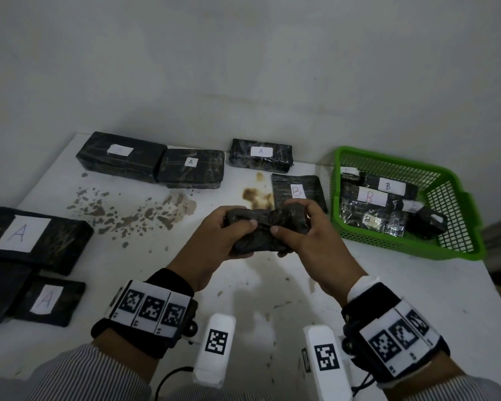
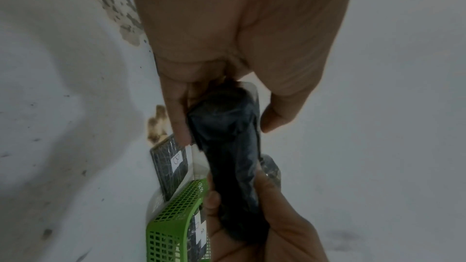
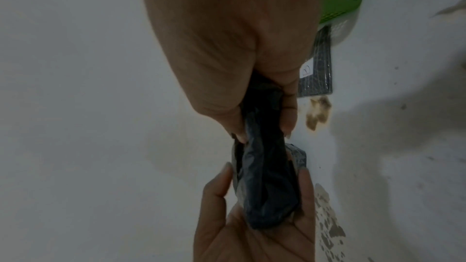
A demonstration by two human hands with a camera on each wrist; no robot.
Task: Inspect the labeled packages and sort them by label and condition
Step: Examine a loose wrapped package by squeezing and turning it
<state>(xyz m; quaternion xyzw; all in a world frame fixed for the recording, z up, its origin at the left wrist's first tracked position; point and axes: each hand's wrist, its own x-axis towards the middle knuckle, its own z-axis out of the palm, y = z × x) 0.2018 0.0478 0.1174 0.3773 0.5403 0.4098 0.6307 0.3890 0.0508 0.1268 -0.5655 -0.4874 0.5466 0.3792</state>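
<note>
- Inspection step: my left hand (image 1: pixel 214 230) and right hand (image 1: pixel 307 230) both clench their fingers round a crumpled black package (image 1: pixel 265 227), held above the worktop (image 1: pixel 272 285), just left of the green basket (image 1: pixel 463 198).
- No label shows; I judge turning it comes next.

Handwritten "A" on white labels: big package (image 1: pixel 32 237) at left, small package (image 1: pixel 48 301) below it, middle package (image 1: pixel 191 167) and rear package (image 1: pixel 261 154) at back. "B" on flat package (image 1: pixel 298 192) beside green basket (image 1: pixel 451 180). Inside basket: three "B" labels readable (image 1: pixel 388 186), (image 1: pixel 370 196), (image 1: pixel 367 219). Far-left rear package label (image 1: pixel 119 150) unreadable. Wristband squares carry black-white coded markers (image 1: pixel 151 306).
</note>
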